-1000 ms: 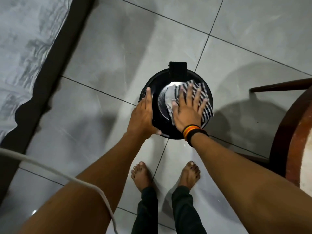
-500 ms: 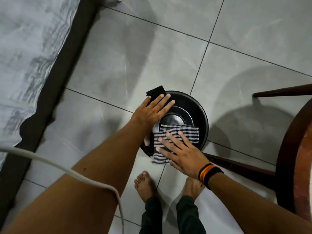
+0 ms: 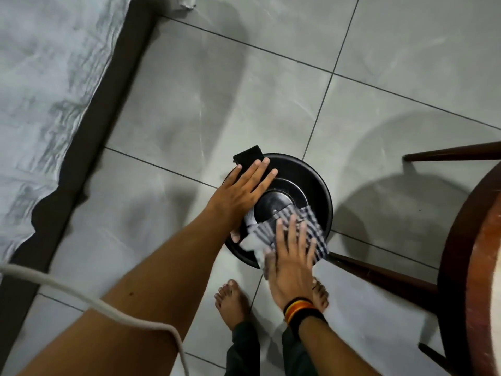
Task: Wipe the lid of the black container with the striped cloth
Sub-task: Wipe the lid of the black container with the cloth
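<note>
A round black container stands on the grey tiled floor, its glossy lid facing up with a black tab at its far left. My left hand lies flat on the lid's left side, fingers spread toward the tab. The striped cloth is spread over the lid's near right part. My right hand presses flat on the cloth with fingers apart, a banded wristband on its wrist.
A dark wooden stool or table with slanted legs stands close at the right. A grey patterned mattress with a dark edge runs along the left. A white cable crosses my left arm. My bare feet stand just before the container.
My right hand has slid the cloth from the lid's far right to its near side, then a little rightward. My left hand shifted from the left rim onto the lid near the tab.
</note>
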Available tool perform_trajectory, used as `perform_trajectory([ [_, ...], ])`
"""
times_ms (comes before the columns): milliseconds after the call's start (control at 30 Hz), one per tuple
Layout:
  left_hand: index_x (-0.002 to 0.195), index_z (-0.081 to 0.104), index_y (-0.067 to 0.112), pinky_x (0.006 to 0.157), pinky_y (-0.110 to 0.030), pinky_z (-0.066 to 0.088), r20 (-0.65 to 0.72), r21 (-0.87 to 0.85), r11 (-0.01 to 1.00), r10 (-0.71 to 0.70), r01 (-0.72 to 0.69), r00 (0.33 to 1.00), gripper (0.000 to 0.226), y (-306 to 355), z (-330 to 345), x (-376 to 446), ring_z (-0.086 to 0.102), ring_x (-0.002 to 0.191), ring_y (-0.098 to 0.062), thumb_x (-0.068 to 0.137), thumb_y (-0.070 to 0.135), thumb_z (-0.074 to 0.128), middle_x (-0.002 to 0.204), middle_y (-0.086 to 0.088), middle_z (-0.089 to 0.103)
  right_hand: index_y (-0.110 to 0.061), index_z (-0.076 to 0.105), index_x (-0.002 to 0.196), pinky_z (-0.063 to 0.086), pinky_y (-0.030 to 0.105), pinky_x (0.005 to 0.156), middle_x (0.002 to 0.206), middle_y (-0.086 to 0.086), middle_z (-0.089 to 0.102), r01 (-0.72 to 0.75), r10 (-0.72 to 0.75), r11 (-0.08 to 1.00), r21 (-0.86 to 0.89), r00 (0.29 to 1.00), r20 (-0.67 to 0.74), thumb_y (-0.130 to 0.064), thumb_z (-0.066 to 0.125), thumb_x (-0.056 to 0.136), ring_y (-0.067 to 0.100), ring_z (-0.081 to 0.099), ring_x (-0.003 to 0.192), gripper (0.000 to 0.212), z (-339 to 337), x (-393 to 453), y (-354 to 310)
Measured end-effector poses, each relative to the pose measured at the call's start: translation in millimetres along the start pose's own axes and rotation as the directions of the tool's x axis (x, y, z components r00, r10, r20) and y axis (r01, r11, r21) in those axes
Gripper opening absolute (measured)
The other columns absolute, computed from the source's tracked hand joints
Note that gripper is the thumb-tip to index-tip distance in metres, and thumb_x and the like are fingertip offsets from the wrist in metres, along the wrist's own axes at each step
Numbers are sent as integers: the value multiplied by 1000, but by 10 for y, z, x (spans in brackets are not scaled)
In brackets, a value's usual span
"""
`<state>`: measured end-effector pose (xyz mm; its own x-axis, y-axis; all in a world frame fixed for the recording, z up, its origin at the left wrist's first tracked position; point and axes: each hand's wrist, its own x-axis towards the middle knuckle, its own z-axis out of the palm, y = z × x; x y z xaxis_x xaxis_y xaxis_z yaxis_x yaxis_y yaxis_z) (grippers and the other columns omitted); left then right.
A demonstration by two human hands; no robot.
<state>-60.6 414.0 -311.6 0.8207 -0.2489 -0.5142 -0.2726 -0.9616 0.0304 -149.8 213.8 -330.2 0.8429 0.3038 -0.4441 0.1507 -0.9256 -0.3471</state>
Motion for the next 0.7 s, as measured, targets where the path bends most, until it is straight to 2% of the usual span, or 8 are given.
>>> perform_trajectory([
  [67,164,-12,8,131,-51,7,1,7,1000,-9,9,1000,172,20,19,-101,-7,161,-33,41,53,99,173,-18,-14,-21,2,160,2,59,125,169,12,-7,-180,195,974,139,976,-97,-44,24,101,32,-9,156,67,-147,324,-6],
  [133,164,-11,6,131,-49,2,18,-14,1000,-1,1,1000,160,30,44,-211,-8,161,-33,53,50,97,173,-17,-12,-15,12,160,6,61,124,169,15,3,-245,273,950,191,951,-141,-43,29,100,36,1,156,69,-345,687,-44],
  [267,164,-9,6,130,-42,-4,71,-69,997,-21,26,997,149,30,40,-279,-8,162,-30,63,44,93,174,-13,-8,-15,33,154,6,56,126,166,9,25,50,-49,999,21,998,-50,-38,31,97,30,15,155,61,-675,1292,-216],
  [367,164,-6,7,129,-41,-4,114,-128,991,-14,29,993,145,14,22,-255,-8,162,-29,65,41,93,175,-11,-6,-10,38,149,12,49,126,159,12,39,263,-262,965,2,959,105,-34,32,99,28,26,151,56,-864,1647,-347],
  [500,164,-10,8,129,-40,-5,109,-157,987,-19,37,994,146,8,11,-284,-10,162,-29,66,37,93,175,-10,-9,-7,41,146,26,42,122,149,18,49,416,-406,909,-21,897,172,-30,36,98,32,39,142,54,-1049,1771,-232],
  [567,163,-13,9,130,-42,-4,105,-153,987,-33,49,994,148,22,-14,-299,-12,161,-28,65,37,94,174,-9,-13,-10,42,145,30,46,119,148,16,51,342,-336,938,-60,937,91,-33,34,98,32,42,140,52,-1037,1676,-47],
  [633,163,-15,10,132,-43,-1,100,-164,985,-44,60,994,149,21,-19,-300,-13,161,-27,64,38,94,174,-8,-18,-12,42,144,37,48,114,146,14,53,107,-108,994,-16,993,-51,-36,31,98,33,46,135,53,-969,1444,174],
  [700,164,-14,11,132,-44,0,78,-167,984,-49,61,996,149,5,5,-299,-12,161,-27,64,40,93,174,-8,-18,-10,39,144,39,48,112,147,15,51,-99,112,989,110,987,-112,-37,30,99,36,44,133,53,-850,1084,347],
])
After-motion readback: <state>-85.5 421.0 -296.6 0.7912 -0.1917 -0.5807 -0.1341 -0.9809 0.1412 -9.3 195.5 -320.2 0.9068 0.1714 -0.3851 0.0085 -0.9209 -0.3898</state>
